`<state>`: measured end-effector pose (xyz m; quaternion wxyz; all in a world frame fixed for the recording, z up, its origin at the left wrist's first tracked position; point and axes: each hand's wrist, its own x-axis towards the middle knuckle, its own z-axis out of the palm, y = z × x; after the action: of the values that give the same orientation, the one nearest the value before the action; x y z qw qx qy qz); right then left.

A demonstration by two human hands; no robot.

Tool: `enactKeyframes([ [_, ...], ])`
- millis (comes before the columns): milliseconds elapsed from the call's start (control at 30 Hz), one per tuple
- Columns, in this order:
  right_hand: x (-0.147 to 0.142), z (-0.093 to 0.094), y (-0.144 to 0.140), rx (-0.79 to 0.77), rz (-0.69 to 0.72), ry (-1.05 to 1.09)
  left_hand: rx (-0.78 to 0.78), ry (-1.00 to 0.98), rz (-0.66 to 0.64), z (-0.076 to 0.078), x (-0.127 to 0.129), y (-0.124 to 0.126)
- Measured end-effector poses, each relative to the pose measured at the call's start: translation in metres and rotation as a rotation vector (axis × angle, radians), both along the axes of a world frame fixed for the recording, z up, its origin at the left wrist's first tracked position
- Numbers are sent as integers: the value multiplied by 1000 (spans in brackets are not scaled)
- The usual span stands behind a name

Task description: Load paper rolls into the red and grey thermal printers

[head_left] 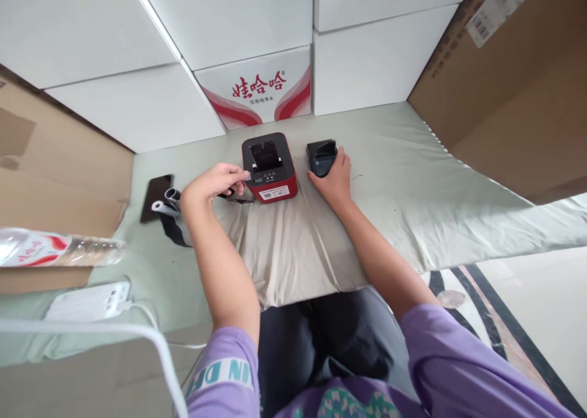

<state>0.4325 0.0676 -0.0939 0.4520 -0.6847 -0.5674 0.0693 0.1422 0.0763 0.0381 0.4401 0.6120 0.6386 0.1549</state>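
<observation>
Red Chinese characters and red swooshes are printed on a white carton (pixel 261 91) stacked among plain white boxes behind the work area. A boxy red device (pixel 269 167) with a glossy black top and a white barcode label on its front is set on a pale green, creased cloth (pixel 394 192). The left hand (pixel 215 186) is held at the device's left edge, its fingers (pixel 241 176) pinched on a small grey piece. The right hand (pixel 337 176) is laid against a small black rounded part (pixel 321 156) just right of the device, fingers curved around it. A dark phone (pixel 156 197) lies at left.
</observation>
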Motion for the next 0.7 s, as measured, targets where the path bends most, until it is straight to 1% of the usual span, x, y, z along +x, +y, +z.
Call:
enactKeyframes([
  [67, -1, 8, -6, 61, 7, -16, 7, 2, 0, -1, -1, 1],
  [167, -7, 21, -19, 203, 38, -46, 10, 2, 3, -2, -2, 1],
  [233, -16, 26, -29, 313, 110, -66, 7, -6, 5, -1, -1, 0],
  [300, -26, 26, -35, 381, 233, -70, -5, -6, 11, 0, 0, -1],
  [333, -31, 25, -36, 389, 297, -59, -10, -1, 18, 1, 1, -2],
  [400, -39, 21, -37, 355, 412, -15, -18, 10, 30, 3, 4, -3],
  [533, -45, 15, -34, 251, 574, 55, -29, 7, 40, 4, 5, -4],
  [600, -45, 15, -34, 238, 616, 63, -35, 8, 38, 3, 5, -3],
  [700, -46, 14, -35, 236, 623, 88, -45, -2, 46, 0, 3, -2],
])
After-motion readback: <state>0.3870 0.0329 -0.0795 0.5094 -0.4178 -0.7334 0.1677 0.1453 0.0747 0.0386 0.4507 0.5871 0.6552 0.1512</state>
